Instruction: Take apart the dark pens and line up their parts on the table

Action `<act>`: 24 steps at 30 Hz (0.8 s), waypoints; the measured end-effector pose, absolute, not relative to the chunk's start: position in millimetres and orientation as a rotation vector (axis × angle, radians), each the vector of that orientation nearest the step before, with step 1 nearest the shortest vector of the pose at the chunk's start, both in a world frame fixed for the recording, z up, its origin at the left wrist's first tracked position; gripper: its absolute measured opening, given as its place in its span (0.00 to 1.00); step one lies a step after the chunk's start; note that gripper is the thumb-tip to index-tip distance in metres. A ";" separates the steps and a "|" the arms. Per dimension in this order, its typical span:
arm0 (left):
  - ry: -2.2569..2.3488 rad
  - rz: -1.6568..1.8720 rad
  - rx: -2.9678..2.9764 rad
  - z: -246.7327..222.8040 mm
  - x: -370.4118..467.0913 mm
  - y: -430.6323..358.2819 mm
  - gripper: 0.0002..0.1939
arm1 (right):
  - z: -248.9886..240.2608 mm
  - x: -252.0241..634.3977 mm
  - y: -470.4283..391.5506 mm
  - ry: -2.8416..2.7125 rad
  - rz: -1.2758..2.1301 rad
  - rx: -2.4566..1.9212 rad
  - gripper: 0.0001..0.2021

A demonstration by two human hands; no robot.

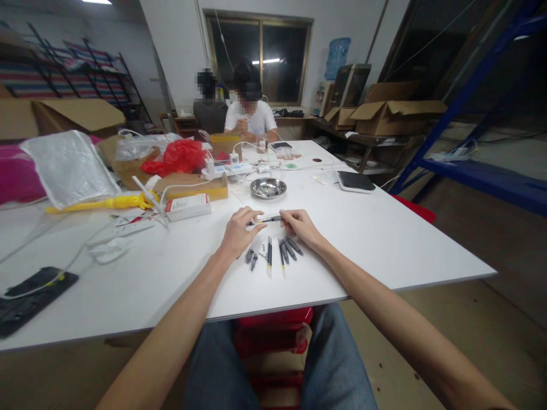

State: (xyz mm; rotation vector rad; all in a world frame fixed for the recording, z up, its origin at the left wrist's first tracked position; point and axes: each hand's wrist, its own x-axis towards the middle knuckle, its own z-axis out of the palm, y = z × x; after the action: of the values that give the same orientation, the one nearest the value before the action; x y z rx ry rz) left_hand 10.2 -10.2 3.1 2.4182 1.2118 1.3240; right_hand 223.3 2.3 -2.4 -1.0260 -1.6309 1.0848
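Note:
A dark pen (272,218) is held level above the white table (384,245), between my two hands. My left hand (242,229) pinches its left end, where a thin refill-like part shows. The fingers of my right hand (299,225) are closed on its thicker right end. Just below my hands lie several dark pen barrels (293,246), dark refills with yellow and clear ends (269,253), and small black parts (252,259). A shiny metal bowl (268,188) sits beyond my hands.
To the left are a white box (188,207), a yellow tool (106,203), power strips, cables, a red bag (177,158) and a black device (34,293). A black-topped scale (356,181) lies at the right. Two people sit beyond the table.

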 end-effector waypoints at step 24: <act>1.221 1.288 2.307 2.5 11.2 -11.8 0.07 | 3.3 227.1 -3.2 -1.546 1.109 -1.141 0.31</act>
State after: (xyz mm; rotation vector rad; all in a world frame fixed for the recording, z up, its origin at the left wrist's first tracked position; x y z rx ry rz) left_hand 11.2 -11.8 2.5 2.3066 1.2210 1.2881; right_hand 227.1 -3.2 3.3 -1.1405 -1.5460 1.1091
